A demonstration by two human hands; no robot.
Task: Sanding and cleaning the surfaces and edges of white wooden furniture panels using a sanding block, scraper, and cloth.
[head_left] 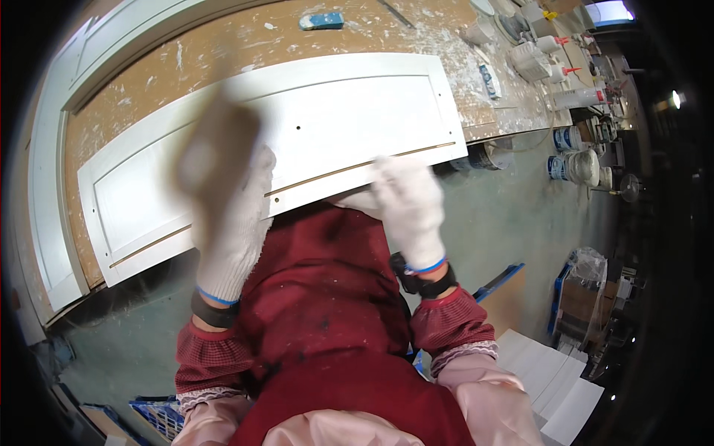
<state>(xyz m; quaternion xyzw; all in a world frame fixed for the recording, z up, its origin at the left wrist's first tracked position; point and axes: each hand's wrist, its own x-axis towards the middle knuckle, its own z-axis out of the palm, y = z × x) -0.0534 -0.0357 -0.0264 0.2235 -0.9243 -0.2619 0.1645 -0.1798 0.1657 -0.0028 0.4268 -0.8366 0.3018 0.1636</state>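
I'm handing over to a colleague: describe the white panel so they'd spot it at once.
Find the brown, paint-spattered bench. On its near side, by the right hand, lies the long white panel. Unlike the white frame to its left, it shows a thin brown line along its near edge and small dark spots.

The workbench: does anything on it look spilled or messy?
Yes: white splotches mark the brown workbench beyond and right of the white panel. They look like spills, perhaps dried paint, against the brown.
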